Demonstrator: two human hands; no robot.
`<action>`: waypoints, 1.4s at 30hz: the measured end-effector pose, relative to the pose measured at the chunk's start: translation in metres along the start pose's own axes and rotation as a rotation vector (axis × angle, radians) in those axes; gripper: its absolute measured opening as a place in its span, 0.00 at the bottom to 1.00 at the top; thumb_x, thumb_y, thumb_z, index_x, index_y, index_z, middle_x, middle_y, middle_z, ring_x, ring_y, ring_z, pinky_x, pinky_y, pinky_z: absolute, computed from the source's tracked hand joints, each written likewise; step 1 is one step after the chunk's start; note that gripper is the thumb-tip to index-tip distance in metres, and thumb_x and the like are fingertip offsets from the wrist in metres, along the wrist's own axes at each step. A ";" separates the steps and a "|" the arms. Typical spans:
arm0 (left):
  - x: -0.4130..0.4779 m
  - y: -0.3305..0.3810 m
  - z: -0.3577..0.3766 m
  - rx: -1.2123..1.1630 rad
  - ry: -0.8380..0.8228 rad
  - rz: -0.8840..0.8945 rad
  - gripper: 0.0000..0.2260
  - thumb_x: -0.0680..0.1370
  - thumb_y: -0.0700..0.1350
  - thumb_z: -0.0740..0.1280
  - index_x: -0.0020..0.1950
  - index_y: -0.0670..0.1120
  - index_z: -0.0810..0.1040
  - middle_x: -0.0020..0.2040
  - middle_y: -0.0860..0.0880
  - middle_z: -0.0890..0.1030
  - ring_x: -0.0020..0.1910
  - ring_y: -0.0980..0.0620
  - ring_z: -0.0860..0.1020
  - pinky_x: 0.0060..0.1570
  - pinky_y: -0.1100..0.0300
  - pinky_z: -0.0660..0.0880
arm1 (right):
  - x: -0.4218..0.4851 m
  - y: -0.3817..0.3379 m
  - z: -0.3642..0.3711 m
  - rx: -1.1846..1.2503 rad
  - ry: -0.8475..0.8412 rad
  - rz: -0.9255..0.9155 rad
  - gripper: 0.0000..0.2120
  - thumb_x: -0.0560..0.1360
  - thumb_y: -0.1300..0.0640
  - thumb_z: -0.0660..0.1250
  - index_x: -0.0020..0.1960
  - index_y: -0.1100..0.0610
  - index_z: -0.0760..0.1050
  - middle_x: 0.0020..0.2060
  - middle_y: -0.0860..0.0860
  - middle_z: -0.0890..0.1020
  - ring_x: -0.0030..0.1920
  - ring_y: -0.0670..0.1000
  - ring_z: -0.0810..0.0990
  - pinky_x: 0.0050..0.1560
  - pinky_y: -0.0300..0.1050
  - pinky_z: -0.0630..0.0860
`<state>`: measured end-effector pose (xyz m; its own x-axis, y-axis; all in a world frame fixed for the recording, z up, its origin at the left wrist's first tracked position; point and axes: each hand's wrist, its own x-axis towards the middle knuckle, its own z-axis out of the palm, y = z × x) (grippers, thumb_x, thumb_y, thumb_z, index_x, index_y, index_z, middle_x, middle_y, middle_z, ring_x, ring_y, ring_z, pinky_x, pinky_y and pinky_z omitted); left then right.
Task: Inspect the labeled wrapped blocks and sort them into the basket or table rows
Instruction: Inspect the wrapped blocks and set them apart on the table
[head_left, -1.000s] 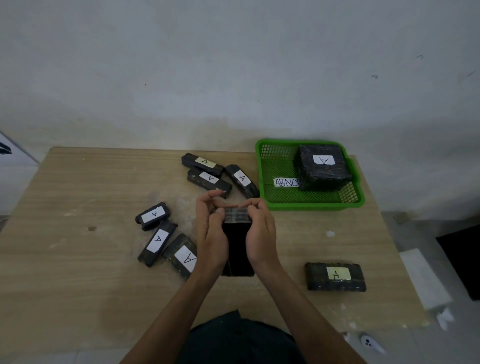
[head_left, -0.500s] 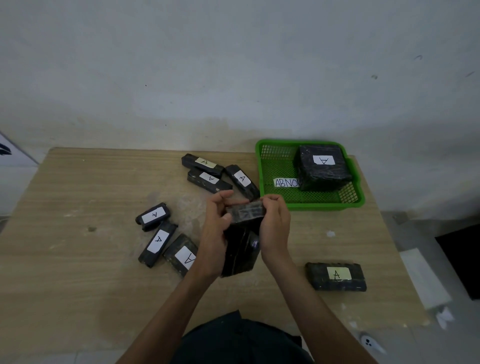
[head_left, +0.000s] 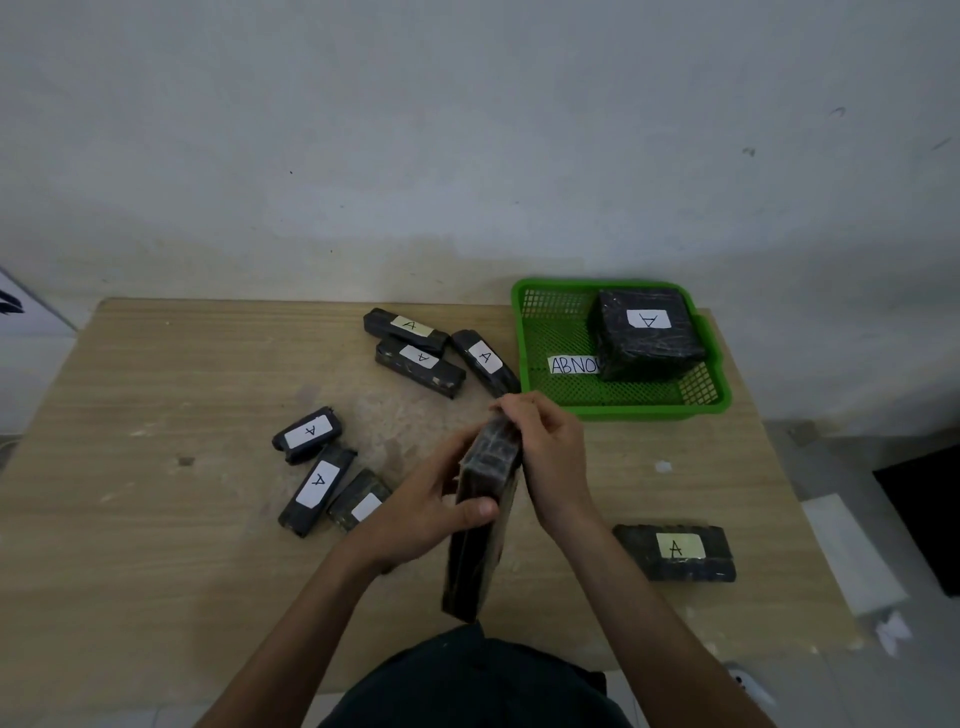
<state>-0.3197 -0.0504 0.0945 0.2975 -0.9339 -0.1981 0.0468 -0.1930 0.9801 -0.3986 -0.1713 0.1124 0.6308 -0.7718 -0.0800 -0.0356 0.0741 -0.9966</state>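
Observation:
I hold a long black wrapped block (head_left: 480, 525) on edge above the table's middle. My left hand (head_left: 426, 506) grips its left side with the thumb across the front. My right hand (head_left: 550, 457) pinches its far top end. No label shows on it. A green basket (head_left: 550, 400) with an "ABNO…" tag stands at the back right and holds one large black block (head_left: 647, 335) labeled A. Three labeled blocks (head_left: 421, 358) lie at the back centre, three more (head_left: 317, 478) at the left, and one (head_left: 675, 553) at the right front.
The wooden table (head_left: 156, 519) ends at a white wall behind. White paper scraps (head_left: 852, 556) and a dark object (head_left: 924, 519) lie on the floor to the right. My dark-clothed lap (head_left: 467, 680) is at the table's near edge.
The held block has been turned from flat-facing to on edge, tilting right. My right hand slid to its far top end and my left thumb came across the front.

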 end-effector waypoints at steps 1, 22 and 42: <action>0.001 -0.001 0.000 0.007 0.019 0.001 0.41 0.60 0.70 0.72 0.67 0.55 0.66 0.62 0.53 0.77 0.62 0.54 0.76 0.61 0.52 0.73 | -0.002 -0.001 -0.002 -0.057 -0.089 -0.028 0.10 0.66 0.47 0.68 0.42 0.52 0.81 0.40 0.49 0.82 0.42 0.46 0.79 0.45 0.39 0.74; 0.005 -0.002 -0.006 0.316 0.151 0.174 0.37 0.61 0.57 0.76 0.67 0.54 0.66 0.61 0.59 0.74 0.58 0.61 0.74 0.56 0.70 0.71 | -0.011 -0.013 -0.026 -0.462 -0.451 -0.328 0.42 0.57 0.37 0.77 0.64 0.56 0.70 0.55 0.48 0.74 0.58 0.47 0.76 0.59 0.48 0.75; 0.006 -0.012 -0.003 0.299 0.245 0.155 0.37 0.59 0.59 0.76 0.65 0.56 0.66 0.59 0.61 0.74 0.57 0.65 0.73 0.52 0.76 0.69 | -0.010 -0.004 -0.030 -0.469 -0.484 -0.182 0.42 0.63 0.46 0.79 0.72 0.54 0.65 0.63 0.46 0.71 0.64 0.42 0.72 0.65 0.42 0.72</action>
<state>-0.3156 -0.0532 0.0813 0.4987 -0.8668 -0.0043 -0.2846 -0.1684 0.9438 -0.4284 -0.1826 0.1169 0.9291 -0.3699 -0.0017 -0.1589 -0.3948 -0.9049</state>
